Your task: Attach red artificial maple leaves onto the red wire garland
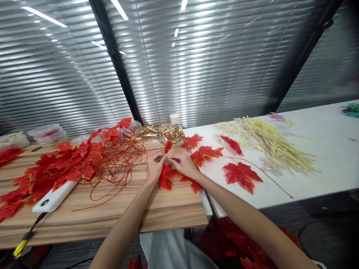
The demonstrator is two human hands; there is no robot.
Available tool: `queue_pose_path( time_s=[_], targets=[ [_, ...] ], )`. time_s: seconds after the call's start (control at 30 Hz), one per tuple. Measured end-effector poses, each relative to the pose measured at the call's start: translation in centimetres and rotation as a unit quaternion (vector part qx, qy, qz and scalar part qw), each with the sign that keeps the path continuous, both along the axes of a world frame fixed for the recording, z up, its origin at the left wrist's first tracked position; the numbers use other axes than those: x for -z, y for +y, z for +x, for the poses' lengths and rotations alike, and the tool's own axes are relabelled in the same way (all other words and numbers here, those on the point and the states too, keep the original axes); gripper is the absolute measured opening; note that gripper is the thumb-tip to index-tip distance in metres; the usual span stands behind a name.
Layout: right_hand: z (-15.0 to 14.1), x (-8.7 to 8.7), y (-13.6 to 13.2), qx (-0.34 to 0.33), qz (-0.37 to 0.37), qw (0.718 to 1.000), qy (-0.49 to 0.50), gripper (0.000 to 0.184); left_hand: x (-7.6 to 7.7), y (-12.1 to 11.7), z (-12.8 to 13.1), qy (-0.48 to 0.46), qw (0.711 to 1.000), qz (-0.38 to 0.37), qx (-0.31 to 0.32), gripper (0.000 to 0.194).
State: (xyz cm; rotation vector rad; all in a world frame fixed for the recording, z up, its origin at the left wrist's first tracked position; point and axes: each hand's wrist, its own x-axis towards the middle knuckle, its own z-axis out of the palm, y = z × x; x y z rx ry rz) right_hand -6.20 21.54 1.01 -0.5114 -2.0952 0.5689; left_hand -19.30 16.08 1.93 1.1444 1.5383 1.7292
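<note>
Left hand [155, 167] and right hand [182, 164] are meeting at mid-counter, fingertips nearly touching. Each grip is pinching, thumb and fingers together on a thin piece [168, 158]; cord or leaf stem, cannot tell which, too small. Red maple leaf [166, 178] is lying just below the fingertips on the wood-grain counter [174, 213]; another leaf [193, 184] is sitting partly under the right forearm. Small red leaf [168, 146] is poking up just beyond the hands.

Tangled red cord [120, 160] is spreading left of the left hand, overlapping the big leaf pile [64, 160]. White device [54, 197] is sticking out from under that pile, dark cable trailing off the near edge. Gold packets [171, 133] and a white cup [174, 119] are standing at the back; clear containers [48, 133] are sitting far left.

White counter [333, 149] is adjoining on the right. Loose leaves [242, 177] are lying there near the right forearm, a thin red strand [266, 172] running past them toward the near edge. Pale yellow stems [276, 140] are lying bunched farther back. More red leaves [232, 239] are showing below the counter edge. Blinds [179, 74] are covering the glass behind.
</note>
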Motion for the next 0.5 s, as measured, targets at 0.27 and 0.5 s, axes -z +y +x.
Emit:
queue_pose_path(
  time_s=[0.27,0.5],
  targets=[
    [-0.12,0.34,0.32,0.006,-0.026,1.000,-0.009,0.015,0.61,0.24,0.02,0.006,1.000,-0.006,0.003,0.023],
    [-0.36,0.25,0.19,-0.013,-0.040,0.999,0.021,0.015,-0.06,0.06,-0.09,-0.025,0.999,0.008,-0.021,0.022]
  ],
)
